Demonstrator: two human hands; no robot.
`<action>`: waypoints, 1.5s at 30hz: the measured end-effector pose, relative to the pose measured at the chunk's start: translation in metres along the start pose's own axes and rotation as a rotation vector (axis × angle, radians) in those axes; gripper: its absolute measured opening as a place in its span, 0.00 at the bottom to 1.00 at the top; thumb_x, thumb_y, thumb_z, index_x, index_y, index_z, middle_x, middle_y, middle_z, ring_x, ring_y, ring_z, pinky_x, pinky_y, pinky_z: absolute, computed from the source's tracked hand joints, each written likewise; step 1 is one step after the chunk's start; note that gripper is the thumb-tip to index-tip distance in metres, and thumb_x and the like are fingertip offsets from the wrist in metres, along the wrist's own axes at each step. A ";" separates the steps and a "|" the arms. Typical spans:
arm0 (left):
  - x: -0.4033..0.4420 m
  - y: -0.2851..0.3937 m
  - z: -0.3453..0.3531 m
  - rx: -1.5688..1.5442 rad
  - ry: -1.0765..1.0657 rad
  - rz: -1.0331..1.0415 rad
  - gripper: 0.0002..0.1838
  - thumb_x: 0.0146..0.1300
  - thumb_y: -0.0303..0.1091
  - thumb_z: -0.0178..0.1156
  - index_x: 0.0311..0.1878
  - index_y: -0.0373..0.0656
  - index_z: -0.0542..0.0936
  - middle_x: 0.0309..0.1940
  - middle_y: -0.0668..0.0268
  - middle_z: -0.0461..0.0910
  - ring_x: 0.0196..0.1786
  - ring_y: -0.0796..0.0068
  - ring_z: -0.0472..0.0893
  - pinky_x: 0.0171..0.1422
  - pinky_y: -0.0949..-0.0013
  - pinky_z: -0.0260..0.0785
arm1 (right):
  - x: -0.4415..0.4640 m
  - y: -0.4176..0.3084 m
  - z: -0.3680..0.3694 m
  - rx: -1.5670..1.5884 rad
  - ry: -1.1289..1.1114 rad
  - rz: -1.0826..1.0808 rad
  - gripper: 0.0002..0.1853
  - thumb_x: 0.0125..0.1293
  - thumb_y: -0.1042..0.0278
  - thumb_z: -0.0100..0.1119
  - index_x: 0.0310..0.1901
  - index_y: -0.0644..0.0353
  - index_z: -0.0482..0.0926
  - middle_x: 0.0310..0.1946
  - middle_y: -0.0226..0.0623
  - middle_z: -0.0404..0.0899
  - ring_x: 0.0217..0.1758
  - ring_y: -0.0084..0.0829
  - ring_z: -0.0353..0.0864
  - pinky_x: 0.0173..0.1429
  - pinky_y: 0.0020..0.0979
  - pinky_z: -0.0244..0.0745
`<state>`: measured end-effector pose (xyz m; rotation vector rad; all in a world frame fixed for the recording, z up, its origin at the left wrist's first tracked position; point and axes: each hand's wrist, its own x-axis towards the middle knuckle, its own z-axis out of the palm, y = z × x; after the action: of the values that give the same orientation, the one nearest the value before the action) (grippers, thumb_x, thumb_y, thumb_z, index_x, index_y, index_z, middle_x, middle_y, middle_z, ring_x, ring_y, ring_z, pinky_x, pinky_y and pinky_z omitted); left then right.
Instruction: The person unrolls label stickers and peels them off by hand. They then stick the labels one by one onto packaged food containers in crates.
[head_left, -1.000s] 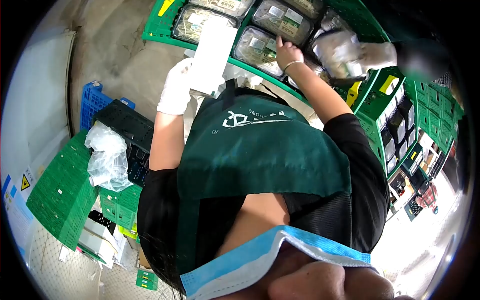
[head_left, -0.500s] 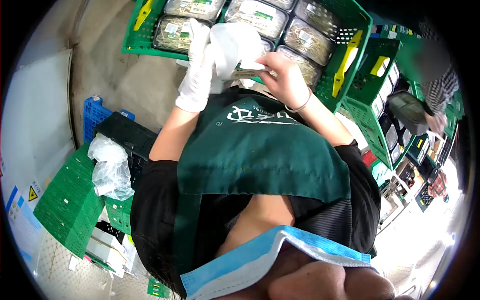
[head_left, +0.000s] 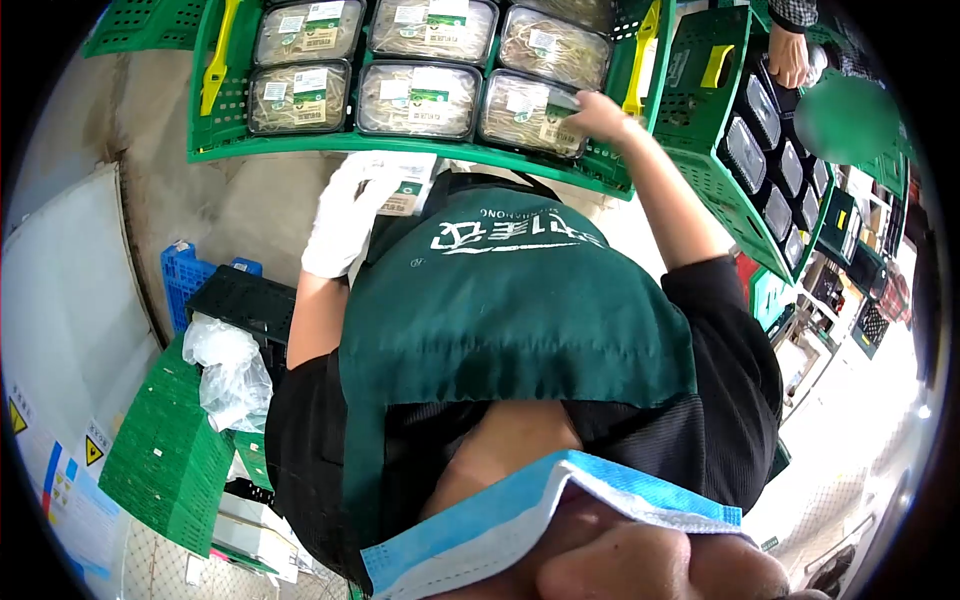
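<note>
My left hand [head_left: 343,215], in a white glove, is closed around a roll of labels [head_left: 408,190] just below the near rim of a green crate [head_left: 400,157]. My bare right hand [head_left: 605,118] is over the front right pack [head_left: 515,118], a clear-lidded tray of thin pale sprouts. Its fingers are pinched at a beige and green label [head_left: 556,126] on that lid. Beside it in the front row lie the middle pack [head_left: 420,98] and the left pack [head_left: 298,98], both labelled. More such packs fill the row behind.
Yellow handles [head_left: 218,60] mark the crate's ends. At the right, another green crate [head_left: 700,120] holds several black trays, with a co-worker's hand [head_left: 789,58] above it. A plastic bag [head_left: 228,365] lies on stacked crates at the left, near a blue crate [head_left: 182,285].
My right hand has moved from the label roll to the front right pack with a label. My left hand has lowered with the roll, and the crate shows more fully.
</note>
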<state>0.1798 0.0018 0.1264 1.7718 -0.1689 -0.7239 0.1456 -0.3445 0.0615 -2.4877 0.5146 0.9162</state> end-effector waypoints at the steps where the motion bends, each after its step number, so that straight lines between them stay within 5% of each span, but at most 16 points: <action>1: -0.002 0.010 -0.002 -0.243 -0.040 -0.083 0.15 0.53 0.28 0.55 0.44 0.35 0.72 0.40 0.64 0.74 0.41 0.77 0.73 0.45 0.75 0.65 | 0.018 0.004 0.017 -0.044 -0.095 0.046 0.19 0.45 0.62 0.52 0.36 0.69 0.76 0.36 0.54 0.75 0.41 0.43 0.75 0.46 0.33 0.69; 8: -0.005 0.007 -0.003 -0.553 0.073 -0.101 0.12 0.52 0.25 0.53 0.42 0.32 0.73 0.35 0.60 0.76 0.39 0.74 0.75 0.45 0.73 0.67 | 0.058 0.010 0.048 -0.333 -0.081 0.208 0.15 0.52 0.66 0.47 0.38 0.67 0.74 0.38 0.51 0.75 0.42 0.42 0.76 0.45 0.35 0.71; 10: -0.006 0.004 -0.010 -0.595 0.053 -0.115 0.12 0.52 0.25 0.53 0.40 0.32 0.73 0.35 0.59 0.76 0.38 0.73 0.76 0.44 0.72 0.68 | 0.049 0.013 0.036 -0.302 0.155 0.391 0.14 0.57 0.67 0.42 0.41 0.65 0.70 0.37 0.49 0.76 0.42 0.43 0.76 0.44 0.38 0.71; 14: -0.004 -0.012 -0.028 -0.572 0.106 -0.087 0.10 0.53 0.25 0.53 0.38 0.31 0.73 0.34 0.57 0.76 0.36 0.72 0.77 0.42 0.71 0.69 | 0.022 -0.004 0.055 -0.420 0.080 -0.108 0.13 0.55 0.69 0.43 0.42 0.64 0.66 0.41 0.52 0.70 0.43 0.49 0.72 0.47 0.39 0.68; 16: -0.004 -0.015 -0.036 -0.531 0.135 -0.073 0.09 0.53 0.25 0.53 0.37 0.30 0.73 0.34 0.57 0.77 0.36 0.71 0.77 0.41 0.71 0.69 | 0.039 0.004 0.058 -0.345 0.075 -0.100 0.27 0.41 0.60 0.60 0.45 0.60 0.67 0.44 0.50 0.68 0.46 0.48 0.70 0.50 0.37 0.67; 19: -0.008 -0.010 -0.056 -0.514 0.198 -0.101 0.09 0.53 0.25 0.53 0.37 0.30 0.73 0.34 0.57 0.77 0.36 0.71 0.77 0.41 0.71 0.69 | 0.097 -0.011 0.017 -0.476 -0.317 -0.057 0.28 0.38 0.45 0.62 0.37 0.58 0.76 0.37 0.46 0.75 0.42 0.42 0.74 0.46 0.35 0.69; 23: 0.005 0.015 -0.063 -0.530 0.206 -0.036 0.15 0.55 0.29 0.51 0.42 0.28 0.72 0.41 0.55 0.75 0.42 0.70 0.75 0.48 0.70 0.66 | 0.166 -0.086 -0.041 -0.165 0.480 -0.189 0.09 0.54 0.66 0.46 0.37 0.55 0.73 0.37 0.47 0.73 0.42 0.45 0.72 0.45 0.38 0.68; 24: 0.010 0.019 -0.066 -0.522 0.193 0.081 0.16 0.56 0.33 0.49 0.42 0.28 0.73 0.43 0.54 0.74 0.44 0.68 0.74 0.49 0.69 0.65 | 0.193 -0.096 -0.039 -0.094 0.773 -0.338 0.12 0.55 0.64 0.47 0.41 0.52 0.72 0.35 0.45 0.73 0.39 0.46 0.73 0.43 0.41 0.68; 26: 0.018 0.022 -0.077 -0.576 0.123 -0.022 0.22 0.57 0.37 0.48 0.48 0.27 0.68 0.46 0.54 0.72 0.48 0.68 0.72 0.53 0.70 0.62 | 0.223 -0.131 -0.047 -0.236 0.883 -0.405 0.20 0.54 0.58 0.51 0.49 0.52 0.68 0.41 0.44 0.72 0.44 0.46 0.71 0.50 0.37 0.67; 29: 0.031 0.030 -0.086 -0.556 0.051 0.007 0.23 0.57 0.38 0.47 0.51 0.28 0.66 0.46 0.54 0.72 0.49 0.67 0.72 0.53 0.70 0.63 | 0.214 -0.145 -0.077 -0.216 0.324 -0.008 0.23 0.52 0.54 0.48 0.48 0.59 0.66 0.49 0.44 0.66 0.56 0.40 0.62 0.58 0.38 0.59; 32: 0.042 0.025 -0.084 -0.402 -0.017 0.115 0.21 0.57 0.35 0.49 0.50 0.29 0.67 0.46 0.54 0.72 0.47 0.69 0.73 0.51 0.71 0.64 | 0.178 -0.149 -0.084 -0.304 0.485 0.043 0.23 0.54 0.54 0.52 0.49 0.56 0.68 0.44 0.42 0.72 0.48 0.42 0.71 0.52 0.34 0.66; 35: 0.053 0.014 -0.068 -0.417 0.132 -0.026 0.10 0.56 0.31 0.51 0.38 0.36 0.75 0.37 0.61 0.76 0.40 0.73 0.75 0.44 0.73 0.66 | 0.089 -0.165 -0.063 0.319 0.296 -0.438 0.25 0.51 0.51 0.57 0.47 0.58 0.71 0.44 0.40 0.73 0.50 0.32 0.71 0.53 0.32 0.65; 36: 0.055 0.020 -0.065 -0.418 0.130 -0.022 0.10 0.56 0.31 0.51 0.38 0.36 0.75 0.37 0.61 0.76 0.40 0.73 0.75 0.44 0.73 0.66 | 0.044 -0.184 -0.061 0.382 0.004 -0.499 0.26 0.48 0.52 0.60 0.46 0.59 0.71 0.43 0.40 0.73 0.48 0.32 0.71 0.53 0.32 0.65; 38: 0.057 0.038 -0.057 0.125 0.011 -0.076 0.08 0.54 0.30 0.53 0.37 0.38 0.75 0.31 0.62 0.75 0.34 0.74 0.75 0.38 0.73 0.67 | -0.019 -0.204 -0.038 0.441 -0.126 -0.667 0.25 0.45 0.55 0.64 0.44 0.59 0.71 0.39 0.39 0.74 0.44 0.33 0.72 0.50 0.31 0.66; 42: 0.065 0.049 -0.023 0.142 -0.068 0.146 0.09 0.52 0.29 0.56 0.36 0.37 0.75 0.25 0.63 0.75 0.29 0.75 0.74 0.34 0.74 0.66 | -0.032 -0.159 -0.063 0.192 0.430 -0.685 0.09 0.49 0.67 0.59 0.32 0.59 0.76 0.25 0.38 0.75 0.31 0.28 0.76 0.35 0.26 0.70; 45: 0.063 0.034 -0.022 0.022 -0.229 0.019 0.13 0.54 0.27 0.52 0.43 0.35 0.73 0.33 0.62 0.77 0.35 0.79 0.75 0.38 0.75 0.67 | 0.008 -0.060 -0.120 -0.115 0.416 -0.240 0.16 0.51 0.69 0.55 0.43 0.58 0.70 0.33 0.43 0.76 0.36 0.41 0.75 0.37 0.34 0.70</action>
<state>0.2504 -0.0205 0.1365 1.7030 -0.3487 -0.9139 0.2420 -0.3580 0.1546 -2.7802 0.2846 0.3444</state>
